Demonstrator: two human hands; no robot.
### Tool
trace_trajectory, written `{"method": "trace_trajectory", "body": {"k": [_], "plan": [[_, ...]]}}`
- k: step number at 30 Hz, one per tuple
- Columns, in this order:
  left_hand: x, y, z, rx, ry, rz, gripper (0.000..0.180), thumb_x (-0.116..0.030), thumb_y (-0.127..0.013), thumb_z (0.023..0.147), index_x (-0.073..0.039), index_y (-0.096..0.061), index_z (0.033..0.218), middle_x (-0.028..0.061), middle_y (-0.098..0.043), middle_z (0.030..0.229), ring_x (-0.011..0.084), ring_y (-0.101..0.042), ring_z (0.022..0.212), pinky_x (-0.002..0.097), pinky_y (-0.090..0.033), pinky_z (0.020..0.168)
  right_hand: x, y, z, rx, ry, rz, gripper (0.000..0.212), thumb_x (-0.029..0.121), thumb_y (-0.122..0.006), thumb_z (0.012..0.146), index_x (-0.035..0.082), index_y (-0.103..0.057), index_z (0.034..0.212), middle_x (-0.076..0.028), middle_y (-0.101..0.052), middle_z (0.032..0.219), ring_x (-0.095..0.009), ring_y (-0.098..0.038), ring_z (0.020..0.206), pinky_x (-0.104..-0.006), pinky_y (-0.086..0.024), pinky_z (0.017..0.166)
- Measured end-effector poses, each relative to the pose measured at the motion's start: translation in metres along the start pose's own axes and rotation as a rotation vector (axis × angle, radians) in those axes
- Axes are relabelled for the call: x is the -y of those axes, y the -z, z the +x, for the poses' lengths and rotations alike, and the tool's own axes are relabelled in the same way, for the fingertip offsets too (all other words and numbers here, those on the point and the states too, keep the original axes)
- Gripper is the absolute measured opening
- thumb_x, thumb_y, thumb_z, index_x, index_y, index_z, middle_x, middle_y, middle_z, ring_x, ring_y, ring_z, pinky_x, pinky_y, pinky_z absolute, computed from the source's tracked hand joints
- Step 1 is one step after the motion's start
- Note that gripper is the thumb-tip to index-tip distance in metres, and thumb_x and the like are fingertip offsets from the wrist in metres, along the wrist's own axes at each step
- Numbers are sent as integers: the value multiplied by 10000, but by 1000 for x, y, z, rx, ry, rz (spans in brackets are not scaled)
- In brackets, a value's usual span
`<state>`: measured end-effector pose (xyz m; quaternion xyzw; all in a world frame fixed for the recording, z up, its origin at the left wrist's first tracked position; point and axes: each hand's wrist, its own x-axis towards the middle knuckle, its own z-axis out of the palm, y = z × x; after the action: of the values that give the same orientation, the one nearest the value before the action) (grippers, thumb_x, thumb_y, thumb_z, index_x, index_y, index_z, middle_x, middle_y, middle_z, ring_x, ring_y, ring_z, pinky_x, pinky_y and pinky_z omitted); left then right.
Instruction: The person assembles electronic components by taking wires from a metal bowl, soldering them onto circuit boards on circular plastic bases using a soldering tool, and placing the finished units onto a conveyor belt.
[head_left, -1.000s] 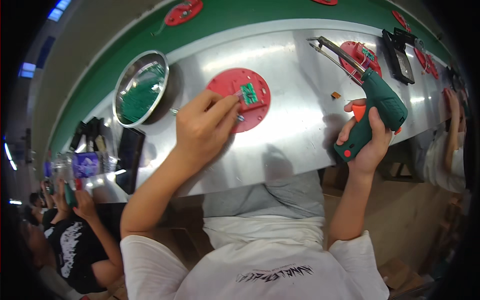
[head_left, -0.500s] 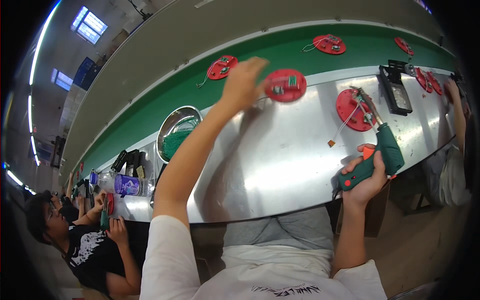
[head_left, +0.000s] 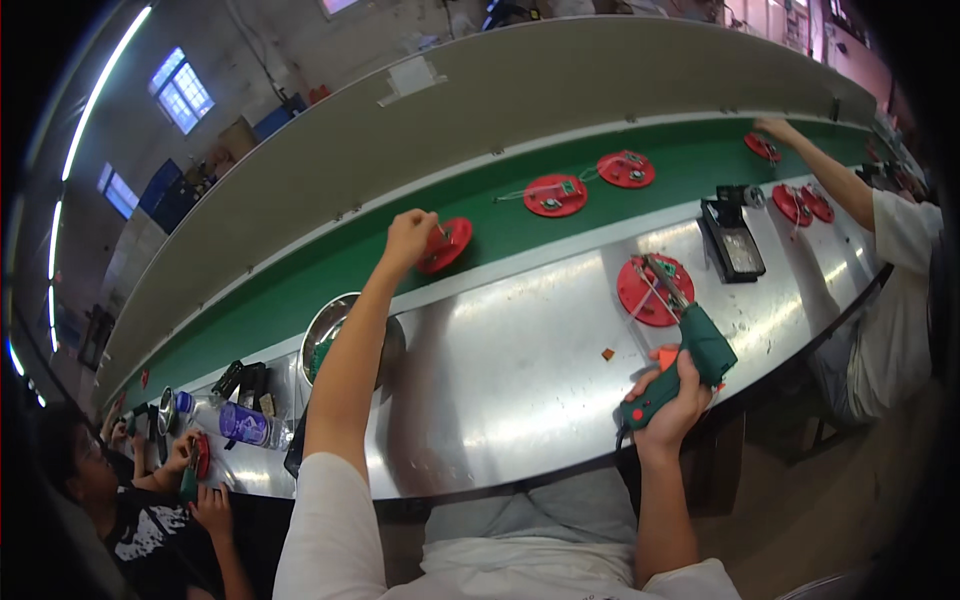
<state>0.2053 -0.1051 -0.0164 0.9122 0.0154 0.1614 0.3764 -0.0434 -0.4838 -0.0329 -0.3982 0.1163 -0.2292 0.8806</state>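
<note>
My left hand [head_left: 410, 236] reaches across to the green strip, fingers pinched at the left edge of a tilted red disc [head_left: 450, 246] that carries small parts. Whether they grip the disc or a wire on it is hidden. In my right hand [head_left: 672, 410] is a green soldering gun [head_left: 708, 345] with an orange trigger. Its metal tip extends over another red disc [head_left: 640, 298] on the metal table, which holds wires and a small green board. Left of the gun lies a small orange-brown piece [head_left: 607, 354].
Further red discs [head_left: 556, 196] with white wires lie along the green strip [head_left: 480, 225]. A black holder [head_left: 735, 240] stands right of my disc. A metal bowl [head_left: 318, 325] and a clear bottle [head_left: 245, 424] are at left. Co-workers sit on both sides; one's arm [head_left: 840, 180] reaches the strip.
My view has tilted upward. My left hand has gone from beside a red disc at the strip's near edge to a disc further left. My right hand still holds the soldering gun.
</note>
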Motion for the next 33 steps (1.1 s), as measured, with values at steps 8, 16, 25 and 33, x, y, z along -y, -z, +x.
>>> {"method": "trace_trajectory", "body": {"k": [8,16,25,33], "plan": [[-65,34,-150,186,-391,39,192,-164,-640,946,27,-649,940,163,-676,986,263,-661,755,334,-535,693,-1,3,1,50,-56,-61,332,296,-488,993,-26,-553,1041,-138,-608,904,-160,-548,487,-309,-468,428],[-38,31,-223,79,-509,59,155,-126,-683,861,25,-650,878,186,-663,1045,351,-636,944,421,-514,814,-2,-2,1,98,-60,-198,384,335,-422,1018,-19,-570,991,-105,-595,821,-140,-508,475,-279,-442,439],[-21,104,-191,-136,-228,188,210,-165,-716,834,-25,-713,990,124,-720,968,291,-671,854,384,-527,768,-6,4,2,88,-31,-239,384,337,-415,1027,-14,-570,1016,-97,-601,921,-129,-511,504,-283,-431,450],[27,96,-173,-34,-11,383,196,-120,-664,858,2,-715,1003,183,-698,944,351,-666,883,422,-523,809,-7,1,5,76,-12,-271,392,344,-398,1031,-11,-564,1011,-95,-593,910,-124,-501,505,-275,-424,460]]}}
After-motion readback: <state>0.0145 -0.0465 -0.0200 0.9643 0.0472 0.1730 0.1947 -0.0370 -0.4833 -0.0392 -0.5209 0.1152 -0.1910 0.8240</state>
